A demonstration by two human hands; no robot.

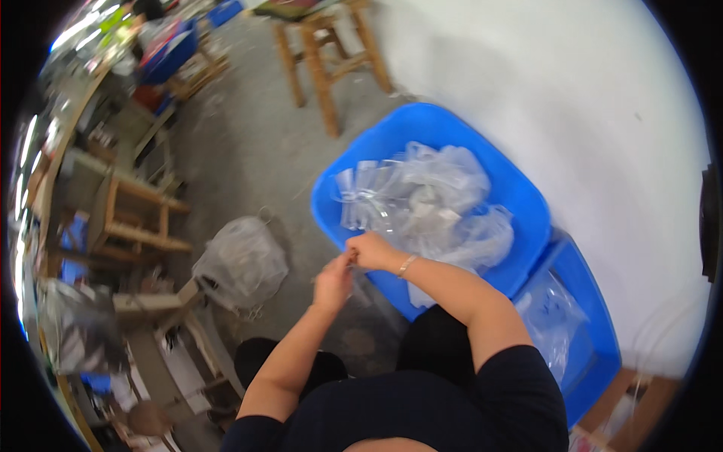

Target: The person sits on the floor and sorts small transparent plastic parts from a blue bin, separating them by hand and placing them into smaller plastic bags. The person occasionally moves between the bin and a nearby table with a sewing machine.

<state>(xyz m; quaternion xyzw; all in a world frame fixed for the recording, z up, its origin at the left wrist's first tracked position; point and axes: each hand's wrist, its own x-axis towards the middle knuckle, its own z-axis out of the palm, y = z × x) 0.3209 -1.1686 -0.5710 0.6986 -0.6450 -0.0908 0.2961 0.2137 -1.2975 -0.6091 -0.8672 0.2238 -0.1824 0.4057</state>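
My left hand [333, 286] and my right hand [370, 250] meet at the near left rim of a blue plastic tub [516, 184]. Both are closed, fingertips pinched close together. Something small and dark reddish shows between them, too blurred to name. Inside the tub lie crumpled clear plastic bags [452, 175], with a bundle of clear plastic strips or tubes [363, 197] at their left. A thin band circles my right wrist.
A second blue tub [602, 354] with clear plastic sits at right, by the white wall [542, 68]. On the grey floor rests a stuffed translucent bag [245, 260]. A wooden stool [320, 64] stands beyond; wooden frames [143, 226] and benches line the left.
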